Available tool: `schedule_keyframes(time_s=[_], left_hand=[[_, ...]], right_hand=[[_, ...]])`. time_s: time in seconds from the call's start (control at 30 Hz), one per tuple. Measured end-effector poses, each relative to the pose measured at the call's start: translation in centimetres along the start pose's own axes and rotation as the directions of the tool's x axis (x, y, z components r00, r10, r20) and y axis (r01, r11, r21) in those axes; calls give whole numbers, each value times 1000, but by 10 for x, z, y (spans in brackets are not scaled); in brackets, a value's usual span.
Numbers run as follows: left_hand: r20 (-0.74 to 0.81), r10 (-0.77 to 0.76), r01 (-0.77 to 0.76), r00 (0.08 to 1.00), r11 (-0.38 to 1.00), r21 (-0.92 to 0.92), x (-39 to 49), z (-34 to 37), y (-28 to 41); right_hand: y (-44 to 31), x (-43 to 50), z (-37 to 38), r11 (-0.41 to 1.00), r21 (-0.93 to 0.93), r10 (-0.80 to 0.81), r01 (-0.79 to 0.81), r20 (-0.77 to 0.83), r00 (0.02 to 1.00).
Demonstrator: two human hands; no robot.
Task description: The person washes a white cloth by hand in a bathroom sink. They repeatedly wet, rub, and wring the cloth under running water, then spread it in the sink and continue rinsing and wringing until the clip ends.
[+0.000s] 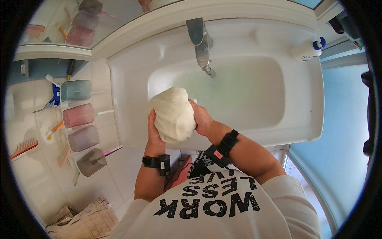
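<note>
A bunched cream-white cloth (173, 115), perhaps a towel, is held between my two hands over the near left rim of a white washbasin (131, 119). My left hand (155, 131) grips its left side, thumb showing along the edge. On the other side, my right hand (202, 118) presses into the cloth, with most of its fingers hidden behind the folds. Pale, cloudy water (235, 86) lies in the bowl beyond the cloth. Above the bowl projects a chrome faucet (203, 50); no stream shows from its spout.
A white pump bottle (306, 52) with a blue top stands at the basin's far right corner. Tumblers, including a pink one (78, 115), hang on the left wall with toothbrushes. Lower left are a comb (25, 148) and a checked cloth (86, 219). A mirror cabinet (119, 18) borders the back.
</note>
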State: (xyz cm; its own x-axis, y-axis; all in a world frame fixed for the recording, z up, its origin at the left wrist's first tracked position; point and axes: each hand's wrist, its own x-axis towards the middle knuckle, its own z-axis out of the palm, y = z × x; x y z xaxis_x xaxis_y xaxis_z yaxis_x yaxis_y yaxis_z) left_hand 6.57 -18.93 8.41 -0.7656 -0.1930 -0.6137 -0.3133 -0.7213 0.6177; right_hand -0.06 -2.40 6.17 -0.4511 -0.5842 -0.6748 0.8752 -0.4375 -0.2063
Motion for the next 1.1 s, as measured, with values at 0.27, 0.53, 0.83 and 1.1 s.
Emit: schedule_keyframes(time_s=[0.27, 0.53, 0.83, 1.1], left_hand=[[178, 282, -333, 943, 820, 465, -15, 37, 40], [236, 172, -244, 957, 914, 325, -13, 45, 9], [-19, 118, -118, 993, 993, 6, -7, 44, -4], [142, -148, 166, 979, 978, -128, -19, 41, 15]], right_hand=[[-8, -4, -25, 950, 126, 222, -285, 367, 903], [-4, -9, -10, 950, 279, 13, -137, 406, 914], [-8, -8, 16, 949, 6, -315, 316, -55, 947], [-20, -42, 30, -275, -647, -671, 712, 659, 340]])
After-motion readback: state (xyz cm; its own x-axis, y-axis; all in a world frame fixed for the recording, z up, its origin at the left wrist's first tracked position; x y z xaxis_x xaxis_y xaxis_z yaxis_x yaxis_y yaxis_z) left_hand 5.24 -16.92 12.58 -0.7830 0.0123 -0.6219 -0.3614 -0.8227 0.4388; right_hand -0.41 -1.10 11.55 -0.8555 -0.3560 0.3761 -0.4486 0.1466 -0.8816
